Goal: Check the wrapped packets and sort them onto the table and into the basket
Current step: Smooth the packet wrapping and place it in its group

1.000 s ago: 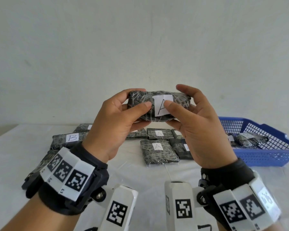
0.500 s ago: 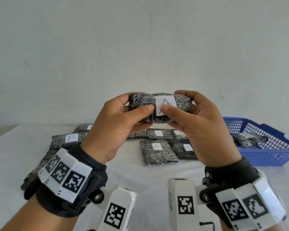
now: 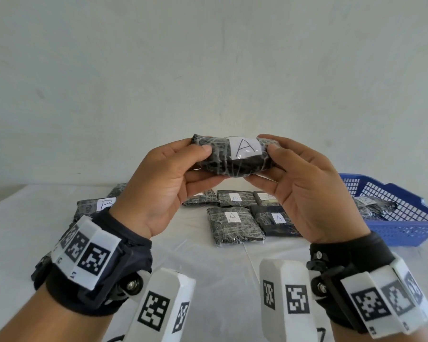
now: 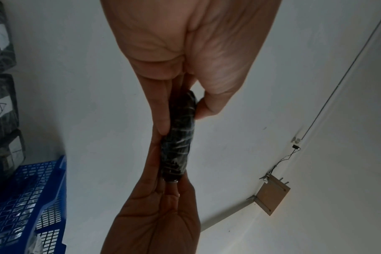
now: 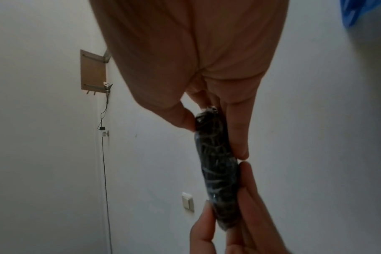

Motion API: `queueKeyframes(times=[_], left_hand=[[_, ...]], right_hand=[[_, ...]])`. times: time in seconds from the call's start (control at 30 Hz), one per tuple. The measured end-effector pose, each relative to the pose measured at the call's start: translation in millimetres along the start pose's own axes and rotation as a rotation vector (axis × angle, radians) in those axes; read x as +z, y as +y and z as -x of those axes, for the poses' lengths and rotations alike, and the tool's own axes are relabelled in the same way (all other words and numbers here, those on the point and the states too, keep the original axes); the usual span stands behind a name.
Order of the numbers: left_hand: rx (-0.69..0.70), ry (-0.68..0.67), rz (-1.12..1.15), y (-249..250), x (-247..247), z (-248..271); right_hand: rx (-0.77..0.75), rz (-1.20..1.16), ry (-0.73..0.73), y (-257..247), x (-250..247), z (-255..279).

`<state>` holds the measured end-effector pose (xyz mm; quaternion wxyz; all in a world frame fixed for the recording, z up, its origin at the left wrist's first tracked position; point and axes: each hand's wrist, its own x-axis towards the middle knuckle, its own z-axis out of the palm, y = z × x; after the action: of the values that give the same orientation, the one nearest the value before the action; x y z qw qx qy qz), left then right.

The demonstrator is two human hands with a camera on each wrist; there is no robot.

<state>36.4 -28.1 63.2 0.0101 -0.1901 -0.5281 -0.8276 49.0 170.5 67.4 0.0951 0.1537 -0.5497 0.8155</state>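
My left hand point(image 3: 158, 186) pinches the left end of a wrapped packet point(image 3: 229, 159), thumb on the near face and fingers curled behind it, and my right hand point(image 3: 304, 191) grips the right end the same way, so the packet hangs in the air between both hands, above the table point(image 3: 22, 230) and in front of the pale wall. I see its long axis running level from left to right across the head view; in the left wrist view the packet point(image 4: 178, 137) shows edge-on, a slim dark bundle pointing away from the left palm toward the right one. Its white label point(image 3: 245, 147) faces me and reads "A". Since a second ago, I have lifted the packet slightly and both thumbs have slid outward, so the letter that my thumbs crowded is now fully uncovered. Below the hands, several wrapped packets lie flat on the table: four carry a label I can read as "A", the nearest one point(image 3: 235, 224) just beside another point(image 3: 277, 219), and a packet at the left point(image 3: 94, 206) shows "B". To the right stands a blue basket point(image 3: 405, 225) with a wrapped packet point(image 3: 373, 206) inside; its label looks like "B", though I cannot read it with certainty.
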Motion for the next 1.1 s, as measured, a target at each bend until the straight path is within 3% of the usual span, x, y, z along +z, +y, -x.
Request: queueKeyframes(times=[0.37,0.67,0.8,0.97,1.1], left_hand=[[0.044,0.042,-0.1,-8,3,1],[-0.019,0.037,-0.087,-9,5,2],[-0.113,-0.032,-0.034,-1,4,3],[0.01,-0.011,-0.071,-7,2,-1],[0.067,0.036,-0.074,-9,-3,-4]], right_hand=[[-0.075,0.179,0.069,8,5,-2],[-0.157,0.561,0.026,16,6,0],[-0.244,0.311,-0.007,14,9,1],[-0.18,0.143,0.046,16,12,-2],[-0.081,-0.011,-0.031,12,7,-3]])
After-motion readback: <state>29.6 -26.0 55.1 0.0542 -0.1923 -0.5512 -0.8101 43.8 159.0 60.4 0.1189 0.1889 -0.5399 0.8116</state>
